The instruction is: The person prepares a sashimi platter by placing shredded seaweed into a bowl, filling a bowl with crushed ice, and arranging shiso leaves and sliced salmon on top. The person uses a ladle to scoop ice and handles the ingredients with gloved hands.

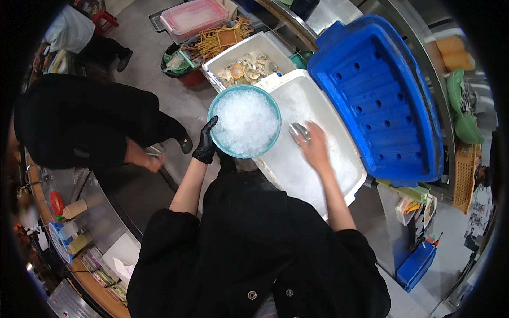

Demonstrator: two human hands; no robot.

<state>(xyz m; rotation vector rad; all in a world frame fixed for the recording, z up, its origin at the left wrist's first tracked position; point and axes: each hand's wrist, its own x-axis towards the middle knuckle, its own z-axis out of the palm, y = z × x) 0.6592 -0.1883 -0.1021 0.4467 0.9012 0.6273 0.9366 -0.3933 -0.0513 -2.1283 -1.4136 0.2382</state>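
Note:
A round teal basin (215,140) heaped with crushed ice (246,119) is gripped at its left rim by my left hand (205,143), which wears a black glove. The basin overlaps the near-left edge of a white cooler box (345,148). Bare and blurred by motion, my right hand (317,149) is over the ice (304,181) inside that box. In its fingers is a shiny metal scoop (299,133), tilted; its handle is hidden by the hand.
A large blue lid (368,115) leans along the cooler's right side. Beyond the basin stands a white foam box (274,45) of oyster shells (250,67), beside a lined bin (193,78). To the left a person in black (91,119) bends near a counter (97,190).

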